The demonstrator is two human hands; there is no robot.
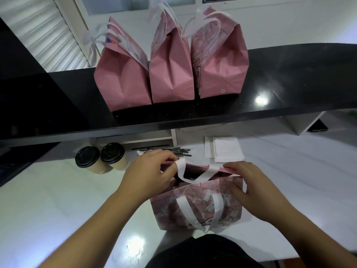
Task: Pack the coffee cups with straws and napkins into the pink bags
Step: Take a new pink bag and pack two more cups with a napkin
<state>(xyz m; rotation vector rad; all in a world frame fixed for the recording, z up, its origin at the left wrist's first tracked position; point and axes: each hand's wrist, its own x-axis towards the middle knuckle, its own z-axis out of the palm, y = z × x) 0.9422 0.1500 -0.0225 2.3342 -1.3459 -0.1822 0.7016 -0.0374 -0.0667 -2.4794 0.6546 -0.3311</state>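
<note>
A pink bag with white handles stands on the white table right in front of me. My left hand pinches its left rim and my right hand grips its right rim, holding the mouth apart. The inside looks dark and I cannot tell what it holds. Two coffee cups with black lids stand to the left. A bundle of wrapped straws lies behind my left hand. White napkins lie behind the bag.
Three filled pink bags stand in a row on the raised black counter behind the table. The white table stretches left and right of the bag. My dark clothing shows at the bottom edge.
</note>
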